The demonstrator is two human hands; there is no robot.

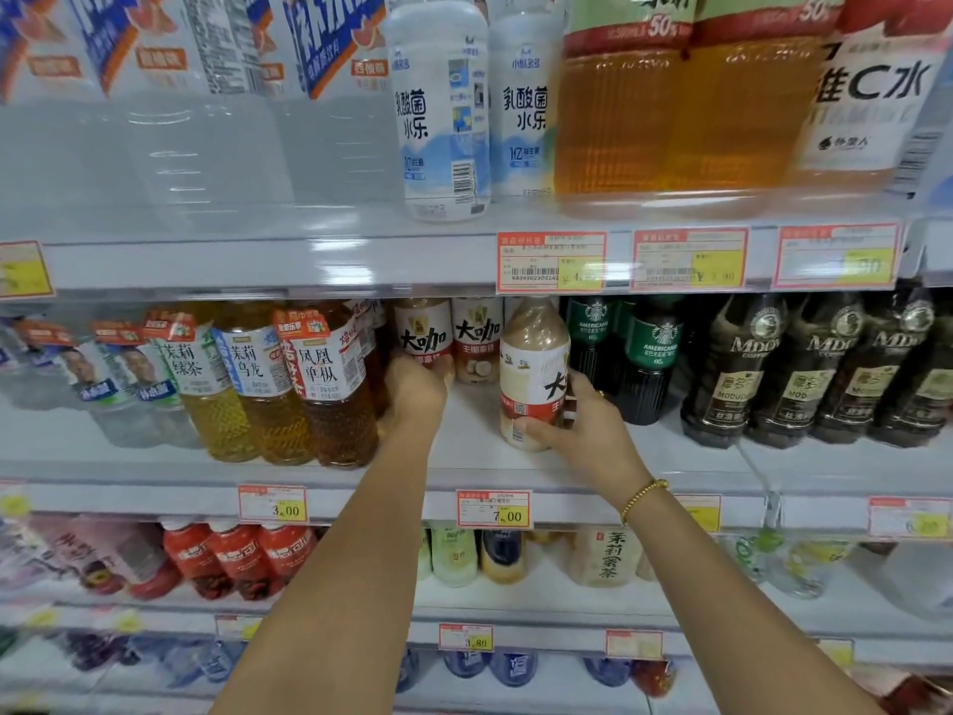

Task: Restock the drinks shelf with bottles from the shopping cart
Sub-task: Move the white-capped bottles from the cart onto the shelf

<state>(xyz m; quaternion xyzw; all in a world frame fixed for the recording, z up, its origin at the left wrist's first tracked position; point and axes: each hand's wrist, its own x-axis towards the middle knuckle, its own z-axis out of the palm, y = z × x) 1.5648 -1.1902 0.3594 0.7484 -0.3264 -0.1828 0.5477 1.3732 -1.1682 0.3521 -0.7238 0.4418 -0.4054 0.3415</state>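
Note:
On the middle shelf (pixel 474 467), my right hand (pixel 577 420) grips a beige milk-coffee bottle (pixel 531 369) with a white and red label, standing near the shelf's front. My left hand (pixel 415 389) reaches deeper and holds the lower part of a like bottle (pixel 424 332) at the back. A third such bottle (pixel 477 338) stands beside that one, between my hands. The shopping cart is out of view.
Amber tea bottles (pixel 330 384) crowd the left of my left hand; green-labelled coffee bottles (pixel 644 353) and dark coffee bottles (pixel 773 374) stand right of my right hand. The upper shelf edge (pixel 361 260) hangs just above the bottle tops. Bare shelf lies in front of the back bottles.

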